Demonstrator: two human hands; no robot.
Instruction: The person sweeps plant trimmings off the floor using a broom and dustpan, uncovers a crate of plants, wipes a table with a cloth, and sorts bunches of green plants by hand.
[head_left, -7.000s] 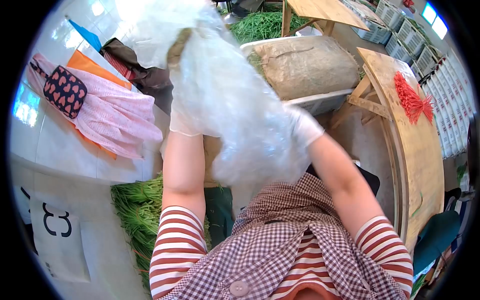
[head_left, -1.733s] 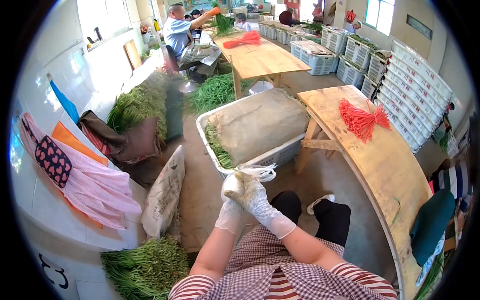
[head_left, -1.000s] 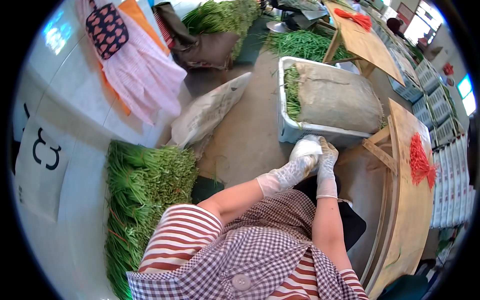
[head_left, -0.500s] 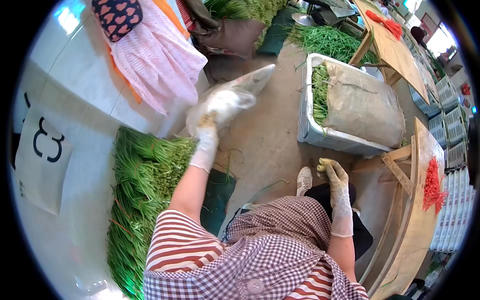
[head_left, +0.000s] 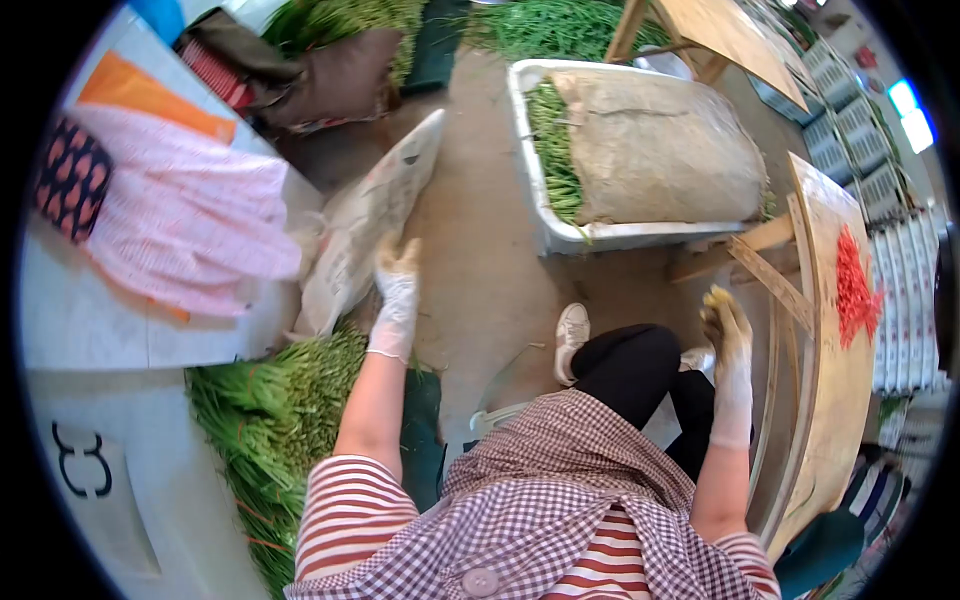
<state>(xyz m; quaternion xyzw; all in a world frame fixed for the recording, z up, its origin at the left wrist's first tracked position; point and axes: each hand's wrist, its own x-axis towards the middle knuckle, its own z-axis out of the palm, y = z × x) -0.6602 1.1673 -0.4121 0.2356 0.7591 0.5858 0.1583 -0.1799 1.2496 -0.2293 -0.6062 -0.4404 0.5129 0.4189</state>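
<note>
My left hand [head_left: 398, 262], in a white glove with yellowed fingers, is beside a pale plastic sack [head_left: 365, 225]. Its fingers are spread, slightly blurred, with nothing seen between them. The sack leans by the white tiled ledge, its pointed end sticking up and away from me. My right hand [head_left: 727, 322], in a similar glove, hovers by the wooden table with loosely bent fingers apart and nothing visible in it. Below my left hand lie bundled green stalks [head_left: 285, 410] with thin red ties.
Ahead on the floor stands a white crate [head_left: 525, 150] of green stalks, partly covered by a beige sack cloth [head_left: 665, 150]. Red ties [head_left: 855, 285] lie on the wooden table [head_left: 825, 400] at right. Pink cloth [head_left: 190, 210] drapes over the ledge [head_left: 90, 335].
My left hand has come away from the plastic sack and opened. The sack now stands more upright. My right hand has shifted right, and the view has turned.
</note>
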